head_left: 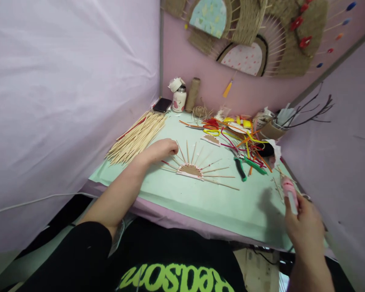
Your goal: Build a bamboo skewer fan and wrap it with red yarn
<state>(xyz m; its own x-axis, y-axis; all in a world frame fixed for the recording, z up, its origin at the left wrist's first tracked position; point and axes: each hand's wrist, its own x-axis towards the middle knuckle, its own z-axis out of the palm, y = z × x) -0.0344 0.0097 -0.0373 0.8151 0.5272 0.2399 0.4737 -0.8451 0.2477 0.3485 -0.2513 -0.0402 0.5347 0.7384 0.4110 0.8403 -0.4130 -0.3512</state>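
A half-round cardboard piece with thin wooden sticks fanning out of it [192, 169] lies on the pale green mat [200, 198]. My left hand [161, 150] rests on the mat at the fan's left side, fingers curled, with fingertips touching the sticks. My right hand [304, 227] is at the mat's right edge, closed around a pink glue gun [289, 192] with its tip pointing away from me. A pile of loose wooden skewers [136, 138] lies to the left of my left hand.
Green-handled pliers [240, 167] and a heap of coloured pipe cleaners [237, 134] lie behind the fan. A bottle [179, 98], a twine spool [192, 94] and a phone [162, 105] stand at the back. A cup with twigs [273, 129] sits right. Woven fan pieces [255, 32] hang on the wall.
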